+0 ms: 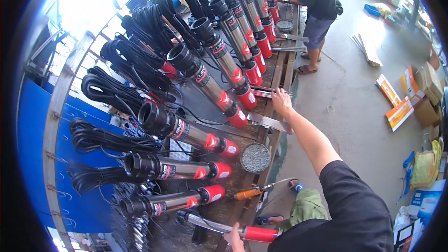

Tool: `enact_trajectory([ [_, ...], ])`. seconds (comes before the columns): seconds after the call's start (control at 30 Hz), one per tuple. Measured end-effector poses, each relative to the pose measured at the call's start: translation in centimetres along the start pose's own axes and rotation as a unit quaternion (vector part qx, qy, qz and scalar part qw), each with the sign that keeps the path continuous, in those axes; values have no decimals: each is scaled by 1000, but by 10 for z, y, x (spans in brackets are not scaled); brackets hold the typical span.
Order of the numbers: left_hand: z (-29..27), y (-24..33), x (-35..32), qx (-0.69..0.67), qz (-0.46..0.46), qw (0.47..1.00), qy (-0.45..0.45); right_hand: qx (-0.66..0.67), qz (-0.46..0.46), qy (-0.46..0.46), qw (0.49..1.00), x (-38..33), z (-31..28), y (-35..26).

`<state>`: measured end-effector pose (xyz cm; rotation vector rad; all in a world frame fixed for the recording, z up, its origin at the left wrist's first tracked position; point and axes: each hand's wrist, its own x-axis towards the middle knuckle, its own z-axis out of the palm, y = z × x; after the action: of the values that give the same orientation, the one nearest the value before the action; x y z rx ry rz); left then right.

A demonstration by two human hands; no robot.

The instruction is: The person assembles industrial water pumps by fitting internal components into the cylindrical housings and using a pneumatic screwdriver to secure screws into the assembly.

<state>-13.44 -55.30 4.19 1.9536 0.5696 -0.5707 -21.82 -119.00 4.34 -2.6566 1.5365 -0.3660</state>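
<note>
My left hand (235, 239) is wrapped round a slim steel submersible pump (210, 224) with a red end (261, 234), low in the view near my body. My right arm stretches far forward over the bench edge. Its hand (281, 102) has its fingers bent over the ends of thin shiny metal strips (266, 93) lying on the bench; the fingertips are partly hidden. Closer to me lies a flat metal piece (270, 122). Several finished-looking pumps (186, 168) with black heads, steel bodies and red ends lie in a row to the left.
Coiled black cables (109, 133) lie beyond the pumps. On the wooden bench (249, 133) stand a round tin of small metal parts (255, 157) and an orange-handled air tool (247, 194) with a hose. Another person (317, 0) works farther along. Cardboard boxes (428, 84) sit on the floor at right.
</note>
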Motion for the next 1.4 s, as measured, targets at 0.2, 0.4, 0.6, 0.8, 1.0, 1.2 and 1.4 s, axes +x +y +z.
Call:
enact_trajectory([
  [0.2,-2,15,-25,67,6,997,-42,-123,-82,42,988,20,34,-6],
  [0.4,-5,29,-35,57,5,998,-40,-186,-157,34,969,27,24,-3],
  [0.6,-13,21,-26,122,14,992,8,2,-134,-134,982,-10,-24,16],
  [0.8,-6,54,-51,268,442,817,254,259,-55,-74,962,-113,-78,23],
  [1.0,50,136,-135,-145,228,904,-330,553,-29,-284,783,-312,-140,-46],
  [1.2,23,183,-142,-265,252,872,-327,495,-245,-334,764,-362,-194,-103],
  [1.4,-1,167,-143,-211,310,874,-308,443,-308,-270,798,-325,-192,-162],
])
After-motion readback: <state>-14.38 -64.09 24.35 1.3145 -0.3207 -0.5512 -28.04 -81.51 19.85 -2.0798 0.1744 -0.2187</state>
